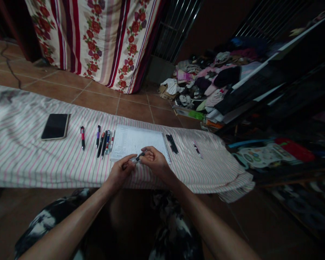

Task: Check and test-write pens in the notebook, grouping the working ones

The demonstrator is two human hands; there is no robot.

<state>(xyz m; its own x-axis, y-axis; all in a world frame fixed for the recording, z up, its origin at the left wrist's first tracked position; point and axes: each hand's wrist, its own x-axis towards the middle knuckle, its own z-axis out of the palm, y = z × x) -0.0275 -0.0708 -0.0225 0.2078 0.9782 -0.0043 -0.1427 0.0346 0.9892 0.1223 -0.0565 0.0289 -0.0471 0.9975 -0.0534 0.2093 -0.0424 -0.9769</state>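
Between my two hands is a pen (139,157) with a dark grip and a clear, pale end, held just above the near edge of a spiral notebook (137,137). My left hand (122,169) pinches the pale end. The fingers of my right hand (154,159) are closed around the dark part, hiding some of it. Left of the notebook lie several pens (105,142) side by side, a purple-and-black pen (98,136) and a red-and-black pen (82,138). To its right lie black pens (172,144) and a pale pen with dark marks (197,150).
A dark-screened tablet or phone (55,126) lies on the striped cloth (21,155) at the left. Behind hangs a flowered curtain (94,39). Piled clothes (206,77) are on the floor at the back right, with a dark shelf (287,169) on the right.
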